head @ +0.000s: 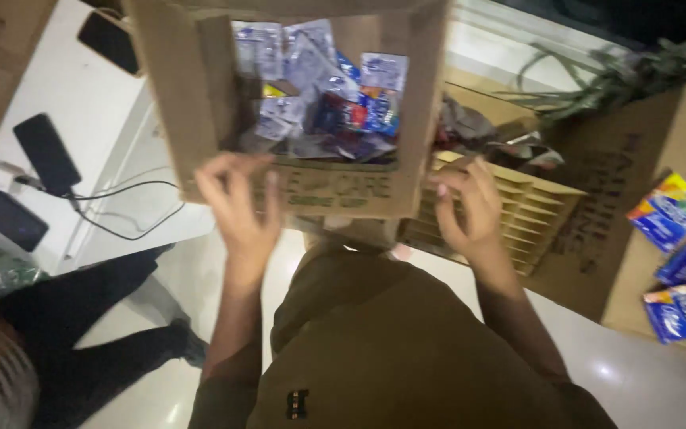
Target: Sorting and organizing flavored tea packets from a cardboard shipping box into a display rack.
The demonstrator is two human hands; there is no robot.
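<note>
A brown cardboard box (414, 103) sits open in front of me, filled with several small silver, blue and red sachets (335, 95). My left hand (240, 206) grips the box's near wall at its left corner, fingers curled over the rim. Against the box's right near corner rests my right hand (466, 206), fingers bent and touching the cardboard; how firmly it grips is unclear. My olive-clad body is below the hands.
A cardboard divider grid (518, 218) lies right of the box. A larger carton (645, 206) at right carries blue sachet packs (668, 210). Dark phones (45, 151) with cables lie on a white surface at left. Another person in dark clothes (73, 318) crouches lower left.
</note>
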